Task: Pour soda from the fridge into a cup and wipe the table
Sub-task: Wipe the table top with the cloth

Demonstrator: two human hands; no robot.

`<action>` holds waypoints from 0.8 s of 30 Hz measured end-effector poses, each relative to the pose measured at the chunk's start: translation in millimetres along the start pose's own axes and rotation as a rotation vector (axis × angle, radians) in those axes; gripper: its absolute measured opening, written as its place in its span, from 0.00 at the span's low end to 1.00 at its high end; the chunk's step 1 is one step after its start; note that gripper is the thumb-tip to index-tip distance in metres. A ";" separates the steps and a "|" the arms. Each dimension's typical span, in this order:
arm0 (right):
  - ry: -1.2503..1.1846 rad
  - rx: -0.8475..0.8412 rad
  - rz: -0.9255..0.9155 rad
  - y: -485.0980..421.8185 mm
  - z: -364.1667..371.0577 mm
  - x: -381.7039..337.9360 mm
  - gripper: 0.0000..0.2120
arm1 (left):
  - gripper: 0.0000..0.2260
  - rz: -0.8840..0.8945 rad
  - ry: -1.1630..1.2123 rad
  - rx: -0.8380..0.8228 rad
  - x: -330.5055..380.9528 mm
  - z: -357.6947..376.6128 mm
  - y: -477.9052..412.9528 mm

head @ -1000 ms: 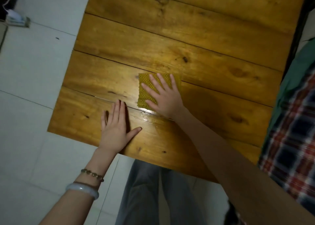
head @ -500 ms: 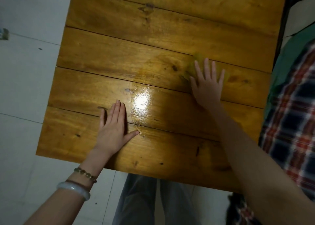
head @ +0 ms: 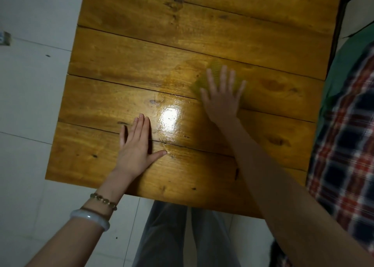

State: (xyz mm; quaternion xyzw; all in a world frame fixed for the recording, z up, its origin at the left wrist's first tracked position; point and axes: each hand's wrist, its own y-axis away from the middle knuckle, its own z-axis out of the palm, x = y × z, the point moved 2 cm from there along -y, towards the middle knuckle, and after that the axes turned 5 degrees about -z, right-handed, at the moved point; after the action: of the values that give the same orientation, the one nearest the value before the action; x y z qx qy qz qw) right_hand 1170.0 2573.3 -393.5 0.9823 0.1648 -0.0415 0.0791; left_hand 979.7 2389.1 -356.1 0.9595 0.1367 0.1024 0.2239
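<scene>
Right hand [head: 220, 99] lay flat on the cloth [head: 215, 64], fingers straight and spread, pressing it to the table [head: 182, 34] just right of centre. The cloth was blurred, showing past the fingertips at 12 o'clock. Left hand [head: 137, 145] rested flat on bare wood at 8 o'clock from the cloth, fingers straight, holding nothing, with a glare [head: 171, 117] between the two.

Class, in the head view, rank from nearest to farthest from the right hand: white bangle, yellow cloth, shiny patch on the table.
1. Yellow cloth: under the right hand.
2. Shiny patch: on the table, to its left.
3. White bangle: on the left wrist, off the table.
</scene>
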 end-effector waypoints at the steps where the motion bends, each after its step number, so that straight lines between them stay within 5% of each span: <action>1: 0.015 0.012 -0.120 7.2 3.9 -22.0 0.27 | 0.50 -0.001 0.008 0.001 -1.5 -0.2 0.8; 7: 0.009 -0.095 -0.694 128.6 20.9 -51.0 0.26 | 0.53 0.021 -0.009 -0.060 -13.1 -0.8 11.5; 10: 0.051 -0.073 -0.704 124.1 20.0 -14.4 0.24 | 0.53 0.040 -0.014 -0.069 -18.3 -2.5 14.0; 17: 0.015 0.001 -0.275 -1.4 5.1 -56.1 0.26 | 0.53 0.048 -0.010 -0.060 -20.7 -1.8 14.6; 24: -0.013 -0.094 -0.797 123.9 29.4 -79.7 0.27 | 0.56 0.029 -0.013 -0.082 -35.1 -6.7 22.4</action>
State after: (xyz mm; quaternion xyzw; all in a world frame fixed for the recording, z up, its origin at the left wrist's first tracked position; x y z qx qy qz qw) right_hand 1134.2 2427.4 -396.2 0.8365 0.5340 -0.0675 0.1025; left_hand 949.8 2361.7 -344.7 0.9521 0.1170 0.1047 0.2624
